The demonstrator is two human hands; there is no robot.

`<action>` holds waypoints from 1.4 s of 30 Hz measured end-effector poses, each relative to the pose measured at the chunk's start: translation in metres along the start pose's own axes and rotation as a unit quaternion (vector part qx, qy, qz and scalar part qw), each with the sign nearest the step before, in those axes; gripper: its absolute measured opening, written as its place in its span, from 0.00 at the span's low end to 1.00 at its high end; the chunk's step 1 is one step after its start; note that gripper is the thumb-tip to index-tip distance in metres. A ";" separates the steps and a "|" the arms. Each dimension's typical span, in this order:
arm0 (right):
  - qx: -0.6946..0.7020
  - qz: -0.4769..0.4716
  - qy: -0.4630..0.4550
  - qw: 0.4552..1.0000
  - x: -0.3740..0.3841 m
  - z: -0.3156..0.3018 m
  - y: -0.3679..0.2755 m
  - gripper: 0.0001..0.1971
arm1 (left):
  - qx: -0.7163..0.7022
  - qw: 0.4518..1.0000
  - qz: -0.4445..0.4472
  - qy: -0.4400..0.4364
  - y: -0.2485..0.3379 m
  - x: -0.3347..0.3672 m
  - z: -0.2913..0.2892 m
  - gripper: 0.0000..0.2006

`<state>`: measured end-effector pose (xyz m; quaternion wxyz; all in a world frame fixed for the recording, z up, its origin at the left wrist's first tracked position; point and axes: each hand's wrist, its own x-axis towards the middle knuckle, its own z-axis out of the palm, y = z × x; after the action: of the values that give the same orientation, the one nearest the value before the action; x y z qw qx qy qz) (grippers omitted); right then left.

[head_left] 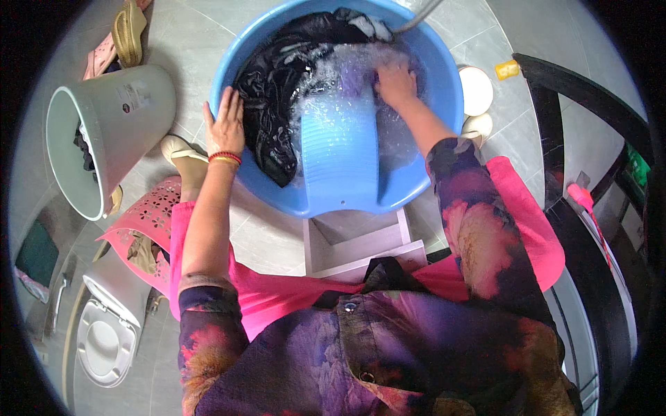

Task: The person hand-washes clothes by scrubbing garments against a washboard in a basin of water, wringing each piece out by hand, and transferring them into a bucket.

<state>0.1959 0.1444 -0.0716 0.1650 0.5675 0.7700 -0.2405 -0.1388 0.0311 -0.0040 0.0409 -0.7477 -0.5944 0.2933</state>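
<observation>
Unclenched, left hand (226,126) rests on the tub (446,104); whether right hand (397,83) grips purple cloth (356,78), I can't tell.

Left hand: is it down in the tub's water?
No, the left hand rests at the rim of the blue tub, outside the water.

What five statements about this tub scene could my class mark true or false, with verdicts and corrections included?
1. The left hand rests at the blue tub's rim. True.
2. Both hands are outside the tub. False: the right hand is inside it.
3. Dark wet cloth lies in the tub. True.
4. No container is left of the tub. False: a pale green bin is there.
5. The ridged washboard is blue. True.
</observation>
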 end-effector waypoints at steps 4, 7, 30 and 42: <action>-0.004 -0.019 0.074 0.997 0.023 -0.010 0.010 0.25 | 0.011 1.000 -0.002 -0.013 -0.006 0.028 -0.012 0.20; 0.001 -0.029 0.086 0.996 0.039 -0.018 0.011 0.24 | 0.023 0.999 0.005 -0.029 -0.018 0.047 -0.018 0.21; 0.657 0.054 -0.020 0.752 -0.118 -0.145 0.002 0.18 | -0.634 0.769 -0.076 0.001 0.125 -0.057 -0.100 0.19; 0.570 -0.153 -0.030 0.807 -0.170 -0.237 -0.061 0.16 | -0.799 0.571 -0.150 0.116 0.113 -0.047 -0.167 0.10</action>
<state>0.1937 0.1267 0.2254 -0.2035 0.4264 0.5664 -0.6752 0.0342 0.0031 0.1057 -0.4614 -0.4044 -0.6807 -0.4002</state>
